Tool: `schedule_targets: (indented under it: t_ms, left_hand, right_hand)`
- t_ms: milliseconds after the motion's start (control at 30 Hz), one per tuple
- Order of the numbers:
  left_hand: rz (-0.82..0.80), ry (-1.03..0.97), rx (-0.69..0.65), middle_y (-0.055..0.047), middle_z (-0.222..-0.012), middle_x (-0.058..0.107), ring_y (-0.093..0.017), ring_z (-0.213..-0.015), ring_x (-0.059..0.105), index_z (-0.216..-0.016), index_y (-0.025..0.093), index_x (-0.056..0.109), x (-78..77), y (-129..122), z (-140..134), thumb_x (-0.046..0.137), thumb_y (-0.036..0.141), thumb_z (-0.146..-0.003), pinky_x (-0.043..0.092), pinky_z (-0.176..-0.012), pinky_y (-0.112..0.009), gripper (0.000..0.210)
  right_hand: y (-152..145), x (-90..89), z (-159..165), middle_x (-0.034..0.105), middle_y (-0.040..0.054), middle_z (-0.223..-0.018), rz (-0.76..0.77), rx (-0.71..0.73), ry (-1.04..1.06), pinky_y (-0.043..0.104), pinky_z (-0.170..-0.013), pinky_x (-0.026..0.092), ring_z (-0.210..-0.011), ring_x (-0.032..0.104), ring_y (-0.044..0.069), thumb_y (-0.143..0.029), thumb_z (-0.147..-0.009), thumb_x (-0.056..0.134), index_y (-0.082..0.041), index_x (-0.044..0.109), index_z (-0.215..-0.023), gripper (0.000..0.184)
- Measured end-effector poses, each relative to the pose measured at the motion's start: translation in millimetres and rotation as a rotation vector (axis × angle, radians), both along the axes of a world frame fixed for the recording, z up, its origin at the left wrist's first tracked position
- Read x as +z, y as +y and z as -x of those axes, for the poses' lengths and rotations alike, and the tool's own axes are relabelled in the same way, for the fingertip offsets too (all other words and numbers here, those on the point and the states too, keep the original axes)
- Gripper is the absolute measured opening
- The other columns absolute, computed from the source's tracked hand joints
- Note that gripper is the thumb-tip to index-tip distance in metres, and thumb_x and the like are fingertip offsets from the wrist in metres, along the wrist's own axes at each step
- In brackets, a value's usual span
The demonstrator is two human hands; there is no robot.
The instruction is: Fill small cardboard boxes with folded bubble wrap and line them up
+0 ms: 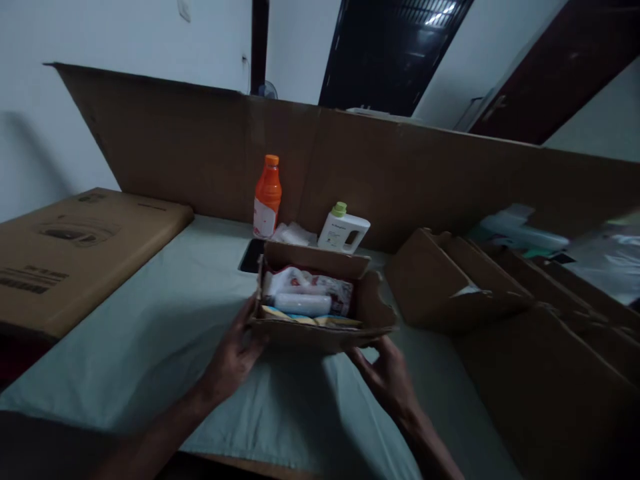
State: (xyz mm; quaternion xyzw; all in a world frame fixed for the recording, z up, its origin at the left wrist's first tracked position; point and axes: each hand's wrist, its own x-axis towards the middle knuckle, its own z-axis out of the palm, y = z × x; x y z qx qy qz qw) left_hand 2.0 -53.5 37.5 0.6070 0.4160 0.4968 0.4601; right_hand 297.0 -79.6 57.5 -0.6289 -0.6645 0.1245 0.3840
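Note:
A small open cardboard box (310,335) is held between both hands over the middle of the cloth-covered table. My left hand (239,353) grips its left near corner, with the fingers partly hidden behind the box. My right hand (385,373) holds the right near corner from below. Inside lie a white packet with red and dark print (340,292), a white cylindrical item (303,305) and a yellow and blue packet (300,319) along the near wall. Just behind the box, a dark flat phone-like object (251,256) is partly covered by it.
An orange bottle (269,197), crumpled white plastic (295,234) and a white jug with a green cap (344,230) stand before a tall cardboard panel (380,167). A large flat carton (90,247) lies left. Open cardboard boxes (425,287), some holding items, fill the right side.

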Motion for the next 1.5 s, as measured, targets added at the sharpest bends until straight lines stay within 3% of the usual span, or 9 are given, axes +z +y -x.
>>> schedule_targets:
  t_ms: [167,300,533,667,733,833,967,1133,1500]
  left_hand:
    - [0.108,0.065,0.225,-0.013,-0.122,0.067,-0.030,-0.116,0.062,-0.130,0.015,0.053,3.2,-14,38,0.065,0.053,-0.083,0.047,-0.104,-0.045,0.061]
    - [0.116,0.091,0.173,-0.012,-0.125,0.066,-0.030,-0.116,0.063,-0.126,0.018,0.054,-1.5,-14,23,0.067,0.052,-0.080,0.050,-0.100,-0.043,0.058]
    - [0.099,0.150,-0.361,-0.011,-0.125,0.067,-0.027,-0.112,0.065,-0.124,0.017,0.057,5.2,-16,-79,0.063,0.036,-0.084,0.053,-0.097,-0.041,0.045]
    - [-0.053,0.153,-0.622,-0.010,-0.131,0.064,-0.026,-0.119,0.060,-0.129,0.019,0.057,4.6,-2,-154,0.061,0.026,-0.084,0.049,-0.104,-0.043,0.046]
    - [-0.085,0.193,-0.631,-0.011,-0.138,0.060,-0.029,-0.126,0.056,-0.133,0.020,0.054,-0.9,4,-191,0.062,0.026,-0.083,0.046,-0.108,-0.047,0.051]
    - [-0.071,0.242,-0.502,-0.015,-0.154,0.042,-0.036,-0.143,0.037,-0.142,0.018,0.045,-16.1,3,-236,0.061,0.027,-0.084,0.033,-0.116,-0.057,0.061]
    - [-0.064,0.257,-0.491,-0.018,-0.159,0.033,-0.035,-0.150,0.025,-0.150,0.015,0.031,-39.8,-19,-265,0.061,0.029,-0.083,0.023,-0.122,-0.056,0.074]
    - [-0.123,0.251,-0.674,-0.020,-0.160,0.032,-0.034,-0.149,0.029,-0.154,0.011,0.024,-54.1,-39,-276,0.058,0.030,-0.086,0.023,-0.124,-0.052,0.079]
    - [-0.383,0.369,-0.737,-0.025,-0.156,0.035,-0.037,-0.146,0.034,-0.152,0.008,0.025,-71.6,-39,-278,0.056,0.022,-0.081,0.029,-0.120,-0.056,0.079]
  right_hand:
    - [-2,13.0,52,0.071,0.0064,-0.089,-0.047,0.109,0.052,0.031,-0.067,0.054,-0.073,0.064,0.020,-0.033,-0.081,0.061,-0.019,0.061,-0.096,0.021]
    - [-24,17.9,39,0.070,0.0066,-0.097,-0.071,0.049,0.059,0.030,-0.071,0.054,-0.083,0.064,0.020,-0.028,-0.079,0.060,-0.020,0.059,-0.101,0.023]
    - [-147,1.0,-36,0.065,0.0027,-0.074,-0.127,-0.391,-0.032,0.028,-0.058,0.051,-0.064,0.061,0.018,-0.038,-0.085,0.062,-0.020,0.059,-0.084,0.018]
    - [-204,-20.5,-49,0.068,0.0050,-0.087,-0.155,-0.722,0.006,0.024,-0.043,0.047,-0.066,0.065,0.019,-0.044,-0.088,0.063,-0.019,0.062,-0.106,0.031]
    - [-219,-36.8,-46,0.067,0.0105,-0.113,-0.194,-0.819,0.044,0.027,-0.055,0.055,-0.080,0.068,0.021,-0.042,-0.090,0.062,-0.019,0.056,-0.127,0.043]
    - [-223,-64.8,-38,0.047,0.0145,-0.147,-0.254,-0.808,0.106,0.042,-0.088,0.058,-0.113,0.063,0.028,-0.037,-0.093,0.059,-0.024,0.044,-0.145,0.056]
    - [-216,-90.0,-34,0.037,0.0130,-0.156,-0.255,-0.758,0.129,0.054,-0.102,0.050,-0.139,0.043,0.034,-0.032,-0.095,0.058,-0.029,0.037,-0.152,0.061]
    - [-203,-87.7,-45,0.037,0.0114,-0.158,-0.243,-0.696,-0.029,0.057,-0.111,0.040,-0.144,0.037,0.033,-0.028,-0.095,0.057,-0.029,0.035,-0.154,0.063]
    - [-196,-92.1,-63,0.031,0.0092,-0.162,-0.112,-0.622,-0.094,0.051,-0.109,0.046,-0.143,0.040,0.033,-0.036,-0.095,0.054,-0.024,0.045,-0.148,0.055]
